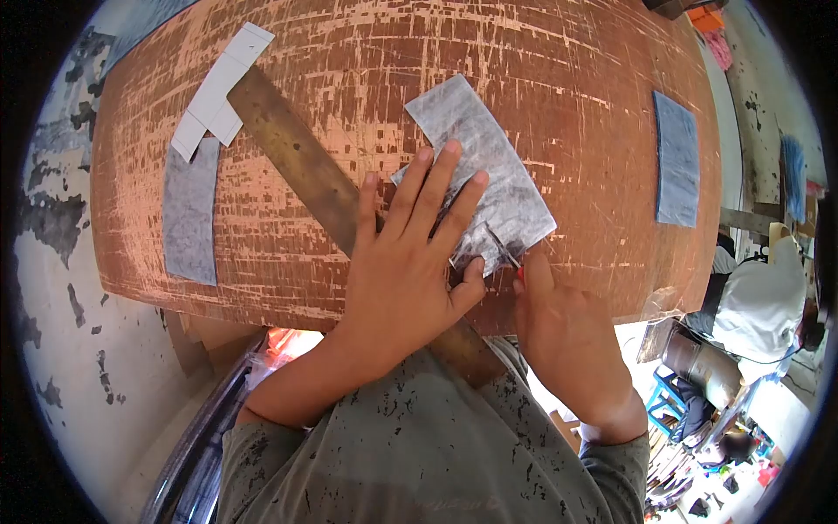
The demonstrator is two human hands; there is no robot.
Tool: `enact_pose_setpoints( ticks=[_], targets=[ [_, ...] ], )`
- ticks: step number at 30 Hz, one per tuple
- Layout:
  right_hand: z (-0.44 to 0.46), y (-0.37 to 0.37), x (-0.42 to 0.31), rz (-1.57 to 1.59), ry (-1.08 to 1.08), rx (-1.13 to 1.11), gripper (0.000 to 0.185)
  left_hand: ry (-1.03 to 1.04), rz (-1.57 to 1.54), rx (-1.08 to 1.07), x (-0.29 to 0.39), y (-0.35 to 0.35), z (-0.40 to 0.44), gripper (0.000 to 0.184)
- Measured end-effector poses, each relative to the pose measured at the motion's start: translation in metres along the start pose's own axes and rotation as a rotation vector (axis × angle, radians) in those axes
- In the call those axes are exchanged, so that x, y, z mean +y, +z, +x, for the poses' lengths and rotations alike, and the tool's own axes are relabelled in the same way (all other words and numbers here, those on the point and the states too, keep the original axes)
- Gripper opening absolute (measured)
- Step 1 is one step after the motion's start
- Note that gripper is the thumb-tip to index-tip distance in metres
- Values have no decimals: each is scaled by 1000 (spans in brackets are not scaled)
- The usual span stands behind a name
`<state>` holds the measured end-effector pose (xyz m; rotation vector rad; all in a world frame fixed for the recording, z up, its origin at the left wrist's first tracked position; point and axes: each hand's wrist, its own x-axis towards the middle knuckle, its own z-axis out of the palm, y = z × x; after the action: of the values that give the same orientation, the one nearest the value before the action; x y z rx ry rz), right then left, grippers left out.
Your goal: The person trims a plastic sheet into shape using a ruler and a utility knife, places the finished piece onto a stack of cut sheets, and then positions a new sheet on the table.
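My left hand [406,262] lies flat with its fingers spread, pressing on a grey, smudged sheet [497,166] and on a long brownish metal strip like a straightedge [292,157]. The strip runs diagonally under this hand, and its near end sticks out by my shirt. Closed round a small knife [509,253], my right hand [572,327] is at the sheet's near corner. Only a thin blade and a bit of red show; the rest of the handle is hidden in the fingers. The blade touches the sheet beside a dark slit.
White lined paper pieces [223,83] and a grey strip [190,214] lie on the left of the scratched brown table [602,113]. A blue-grey rectangle [676,162] rests near the right edge. Beyond the table at right, a person in a white top [759,297] is partly visible.
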<state>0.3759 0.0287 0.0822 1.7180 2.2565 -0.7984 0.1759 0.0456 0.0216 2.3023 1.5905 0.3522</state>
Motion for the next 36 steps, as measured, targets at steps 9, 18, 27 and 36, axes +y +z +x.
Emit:
enact_pose_setpoints(
  ticks=[9,18,27,36],
  targets=[
    [-7,3,5,32,7,-44,15,-2,-6,9,-1,0,0,85],
    [-23,16,12,96,47,36,15,2,2,-4,-1,1,0,84],
    [-35,2,17,47,90,-55,15,21,-27,-5,-3,2,0,84],
    [-2,9,2,126,21,174,17,20,-45,0,-3,2,0,83]
  ],
)
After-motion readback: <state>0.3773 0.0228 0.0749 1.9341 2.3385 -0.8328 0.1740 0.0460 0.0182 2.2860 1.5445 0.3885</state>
